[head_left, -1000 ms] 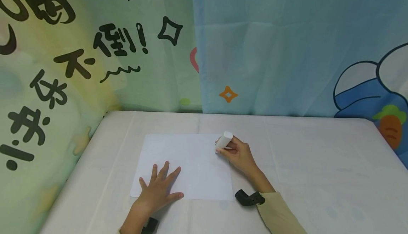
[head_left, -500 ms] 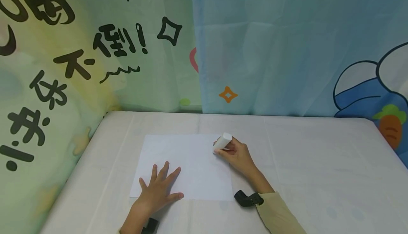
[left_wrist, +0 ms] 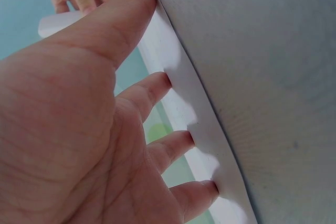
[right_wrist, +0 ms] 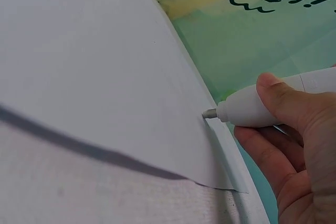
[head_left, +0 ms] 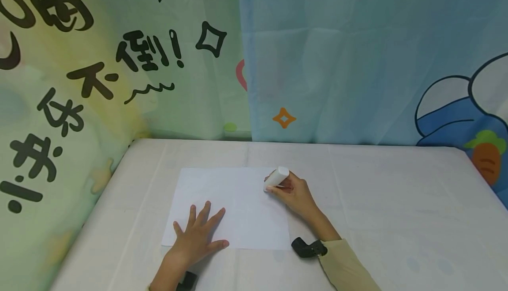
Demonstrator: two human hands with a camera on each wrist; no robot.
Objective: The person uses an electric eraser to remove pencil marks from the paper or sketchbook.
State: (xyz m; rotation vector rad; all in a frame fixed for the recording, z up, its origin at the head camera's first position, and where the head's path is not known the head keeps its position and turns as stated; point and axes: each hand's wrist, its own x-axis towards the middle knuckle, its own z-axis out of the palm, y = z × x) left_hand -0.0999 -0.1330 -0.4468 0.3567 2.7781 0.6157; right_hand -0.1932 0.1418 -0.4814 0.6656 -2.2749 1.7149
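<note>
A sheet of white paper (head_left: pixel 248 207) lies flat on the white-covered table. My left hand (head_left: pixel 192 238) rests on its lower left part, fingers spread and fingertips touching the sheet. Near the paper's upper right corner, my right hand (head_left: pixel 297 196) grips a thick white pen (head_left: pixel 278 176) between thumb and fingers. The pen is tilted, its blunt end up and away from the paper. In the right wrist view the white pen (right_wrist: pixel 245 106) tapers to a small grey tip, right at the paper's surface. No mark shows on the paper.
The white cloth (head_left: pixel 397 211) spreads wide to the right of the paper. A green and yellow curtain (head_left: pixel 190 97) with black lettering and a blue curtain (head_left: pixel 357 61) stand behind the table. A black camera mount (head_left: pixel 309 248) sits on the right wrist.
My right hand has slid slightly to the left along with the pen, most of it in the first half second. The left hand and the paper stay in place.
</note>
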